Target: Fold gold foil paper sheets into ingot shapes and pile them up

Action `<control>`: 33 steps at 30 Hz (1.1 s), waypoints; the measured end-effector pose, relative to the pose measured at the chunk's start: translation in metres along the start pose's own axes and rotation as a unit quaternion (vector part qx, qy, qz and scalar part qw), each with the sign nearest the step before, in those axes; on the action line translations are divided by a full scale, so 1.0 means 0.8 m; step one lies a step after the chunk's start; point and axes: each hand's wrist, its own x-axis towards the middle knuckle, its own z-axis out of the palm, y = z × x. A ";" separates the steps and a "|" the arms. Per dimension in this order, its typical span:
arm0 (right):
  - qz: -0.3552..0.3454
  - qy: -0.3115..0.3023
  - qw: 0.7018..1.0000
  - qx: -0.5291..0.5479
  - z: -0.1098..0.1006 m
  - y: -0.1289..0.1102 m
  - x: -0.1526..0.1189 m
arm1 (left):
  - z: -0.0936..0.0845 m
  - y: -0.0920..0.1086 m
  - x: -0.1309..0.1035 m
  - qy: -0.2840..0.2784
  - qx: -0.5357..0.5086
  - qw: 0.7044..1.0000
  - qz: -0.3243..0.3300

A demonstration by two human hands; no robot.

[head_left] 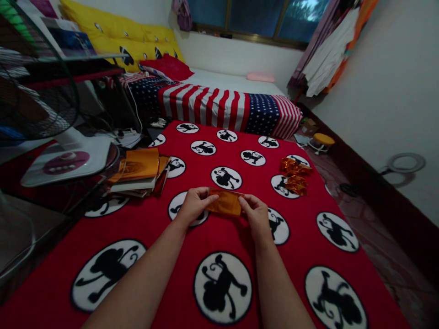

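Between my two hands is a shiny gold-orange foil sheet (225, 204), a flat oblong strip that looks folded, held over the red blanket (219, 233). My left hand (196, 204) pinches its left end, thumb on top. At the right end my right hand (254, 211) grips it the same way; the fingers beneath are mostly hidden. To the left lies a stack of gold foil sheets (141, 163) with paler paper edges below. Crumpled or folded gold foil pieces (296, 176) rest on the blanket to the right.
A fan (65, 157) on a pale base stands at the left, close to the foil stack. Behind the blanket is a bed with a striped, starred cover (209, 104). A small yellow stool (323, 139) stands on the floor at the right, near the wall.
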 end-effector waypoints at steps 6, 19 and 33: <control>0.003 0.003 1.000 0.021 0.003 0.002 -0.002 | -0.001 -0.004 0.000 -0.008 -0.009 1.000 -0.004; -0.027 0.049 0.998 -0.017 0.005 0.002 -0.002 | -0.003 -0.008 0.002 -0.009 0.040 0.999 -0.010; -0.053 0.144 0.987 -0.044 0.007 0.016 0.003 | 0.001 0.000 -0.005 -0.042 0.020 0.999 -0.021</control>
